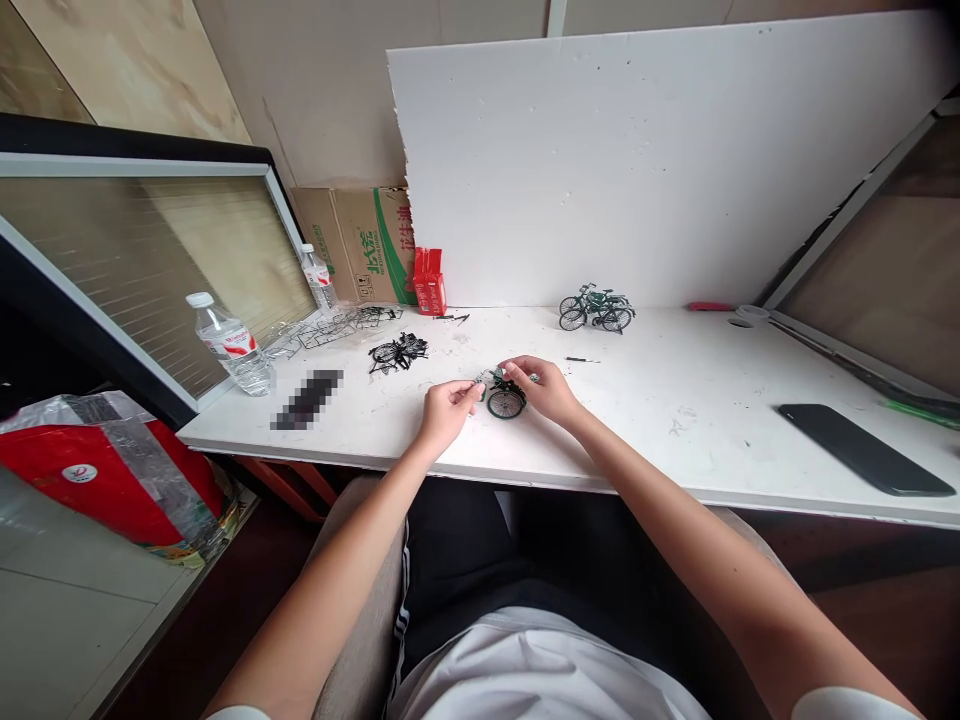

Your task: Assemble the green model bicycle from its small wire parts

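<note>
Between my hands, near the table's front edge, is a small green model bicycle (pixel 506 402) with a spoked wheel facing me. My left hand (pixel 450 410) is closed in a pinch at its left end, fingertips on a thin part of it. From above and the right, my right hand (pixel 544 388) grips the bicycle, its fingers hiding much of the frame. Farther back stand finished-looking green model bicycles (pixel 596 308), close together. A heap of black model bicycle parts (pixel 397 352) lies to the left of my hands.
Thin wire-like part frames (pixel 337 330) lie at the back left, by two water bottles (pixel 232 345) (pixel 319 278). A red box (pixel 430 282) and a carton (pixel 360 245) stand behind. A small screwdriver-like tool (pixel 582 360) and a dark phone (pixel 862 448) lie rightward on the white table (pixel 645 450).
</note>
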`<state>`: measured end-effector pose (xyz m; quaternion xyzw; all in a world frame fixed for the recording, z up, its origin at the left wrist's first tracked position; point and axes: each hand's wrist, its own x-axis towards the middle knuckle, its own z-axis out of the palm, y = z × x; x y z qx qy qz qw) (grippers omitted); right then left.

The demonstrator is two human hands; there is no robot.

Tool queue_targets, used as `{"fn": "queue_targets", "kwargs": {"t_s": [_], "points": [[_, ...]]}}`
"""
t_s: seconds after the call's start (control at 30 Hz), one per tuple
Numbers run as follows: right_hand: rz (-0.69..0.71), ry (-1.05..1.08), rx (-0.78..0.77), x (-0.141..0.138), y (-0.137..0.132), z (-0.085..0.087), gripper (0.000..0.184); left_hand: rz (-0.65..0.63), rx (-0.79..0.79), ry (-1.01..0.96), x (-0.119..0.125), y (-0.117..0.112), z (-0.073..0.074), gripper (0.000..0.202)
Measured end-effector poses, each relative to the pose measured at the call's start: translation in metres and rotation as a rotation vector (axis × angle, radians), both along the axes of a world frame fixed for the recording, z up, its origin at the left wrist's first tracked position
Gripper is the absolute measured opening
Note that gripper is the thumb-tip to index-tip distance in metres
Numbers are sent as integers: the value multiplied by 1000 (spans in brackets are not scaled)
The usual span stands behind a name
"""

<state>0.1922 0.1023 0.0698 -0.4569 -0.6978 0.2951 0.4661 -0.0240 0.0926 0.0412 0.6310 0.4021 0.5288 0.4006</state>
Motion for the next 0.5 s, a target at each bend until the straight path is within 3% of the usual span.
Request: {"fn": "queue_targets", "kwargs": {"t_s": [0.1, 0.2, 0.5], "points": [[-33, -412, 218, 6, 14, -5, 23, 44, -8, 14, -8, 4, -6, 44], [11, -679, 309, 8, 24, -11, 30, 52, -6, 38, -10, 5, -12, 45], [-34, -842, 314, 0, 35, -17, 25, 21, -62, 34, -4, 18, -16, 42]]}}
